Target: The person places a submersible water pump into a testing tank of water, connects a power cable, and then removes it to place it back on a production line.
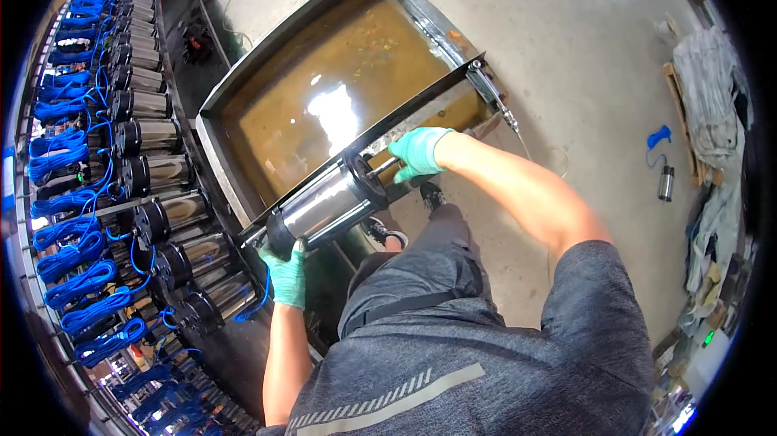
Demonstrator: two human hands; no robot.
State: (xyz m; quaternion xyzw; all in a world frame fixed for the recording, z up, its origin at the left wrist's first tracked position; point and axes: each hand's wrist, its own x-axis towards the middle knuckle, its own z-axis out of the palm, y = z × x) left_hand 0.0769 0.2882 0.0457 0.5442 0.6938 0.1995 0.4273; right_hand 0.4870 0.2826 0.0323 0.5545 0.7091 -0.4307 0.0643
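Observation:
A shiny steel cylinder with black end caps point(328, 205), which looks like a pump motor, lies on its side by the near edge of a water-filled metal tank point(212, 140). My left hand point(285, 274), in a green glove, grips its lower-left end, with the thumb up against the black cap. At the other end, my gloved right hand point(418, 154) is closed around a thin metal rod point(386, 165) that points at the cap. Whether the rod is a shaft or a separate tool is hidden by the fingers.
A rack on the left holds rows of similar steel cylinders point(158, 136) and bundled blue cables point(61, 153). A dark metal bar point(429, 94) crosses the tank's near side. One small cylinder with a blue cable point(666, 185) lies on the floor at right, near grey sheeting point(708, 100).

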